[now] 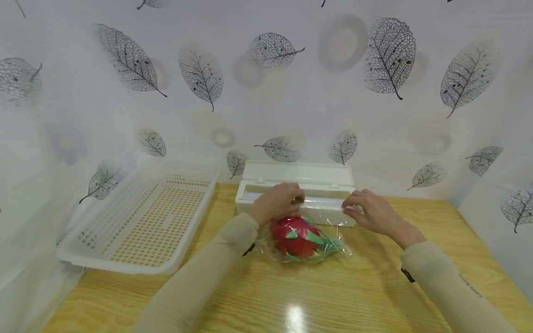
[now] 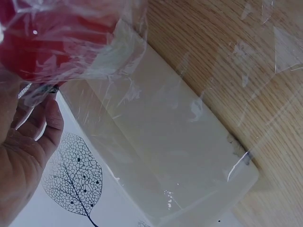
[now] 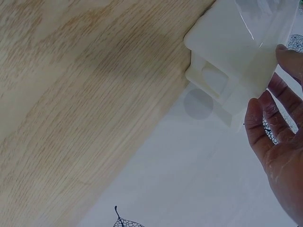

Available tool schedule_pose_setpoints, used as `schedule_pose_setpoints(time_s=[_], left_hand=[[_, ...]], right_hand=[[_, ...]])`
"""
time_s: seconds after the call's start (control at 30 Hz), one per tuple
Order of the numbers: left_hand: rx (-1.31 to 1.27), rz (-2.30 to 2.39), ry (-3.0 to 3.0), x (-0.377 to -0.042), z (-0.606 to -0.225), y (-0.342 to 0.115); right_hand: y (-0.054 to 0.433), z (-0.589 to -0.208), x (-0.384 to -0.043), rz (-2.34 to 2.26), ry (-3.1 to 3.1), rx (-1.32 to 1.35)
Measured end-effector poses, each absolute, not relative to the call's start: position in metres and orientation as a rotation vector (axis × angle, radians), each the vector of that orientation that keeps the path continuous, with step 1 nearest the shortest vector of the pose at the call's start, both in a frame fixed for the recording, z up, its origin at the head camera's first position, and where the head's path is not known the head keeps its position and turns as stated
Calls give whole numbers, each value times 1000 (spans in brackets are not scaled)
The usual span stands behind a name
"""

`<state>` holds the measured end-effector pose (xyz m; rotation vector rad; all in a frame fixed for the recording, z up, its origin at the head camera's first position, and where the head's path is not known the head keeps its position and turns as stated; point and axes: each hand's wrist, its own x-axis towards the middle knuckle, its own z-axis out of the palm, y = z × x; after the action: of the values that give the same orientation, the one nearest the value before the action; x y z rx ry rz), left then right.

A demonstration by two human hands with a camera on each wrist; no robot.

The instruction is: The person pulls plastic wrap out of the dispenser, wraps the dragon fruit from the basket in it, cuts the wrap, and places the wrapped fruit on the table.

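Note:
A red dragon fruit [image 1: 291,236] with green scales lies on the table, loosely covered by crinkled cling film [image 2: 128,56]. Right behind it stands a white cling film dispenser [image 1: 329,216], its lid [image 1: 297,173] raised at the back. My left hand [image 1: 278,201] is at the middle of the dispenser's front edge, fingers curled on the film just above the fruit. At the right end, my right hand [image 1: 372,215] pinches the film edge between thumb and fingers. In the right wrist view, clear film stretches over the dispenser near the thumb [image 3: 289,61]; its other fingers stand apart.
To the left, a white perforated plastic basket [image 1: 195,222] overhangs the edge of the wooden table [image 1: 258,296]. A pale sheet with a leaf print [image 1: 308,106] hangs close behind the dispenser and along both sides.

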<state>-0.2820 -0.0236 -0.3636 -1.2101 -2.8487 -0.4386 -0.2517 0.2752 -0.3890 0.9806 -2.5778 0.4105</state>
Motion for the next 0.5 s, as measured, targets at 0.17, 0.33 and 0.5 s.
schedule_pose_setpoints(time_s=[0.17,0.33,0.5], left_hand=[[-1212,-450,-2850,-282,-364,-25],[-1216,-456,-2839,-283,-364,-26],[-1226,-457,-2830,-284,-364,-26]], right_hand=[[275,-389,-251,417,-2588,979],[275,-390,-252,418,-2582,977],[275,-389,-252,414,-2571,987]])
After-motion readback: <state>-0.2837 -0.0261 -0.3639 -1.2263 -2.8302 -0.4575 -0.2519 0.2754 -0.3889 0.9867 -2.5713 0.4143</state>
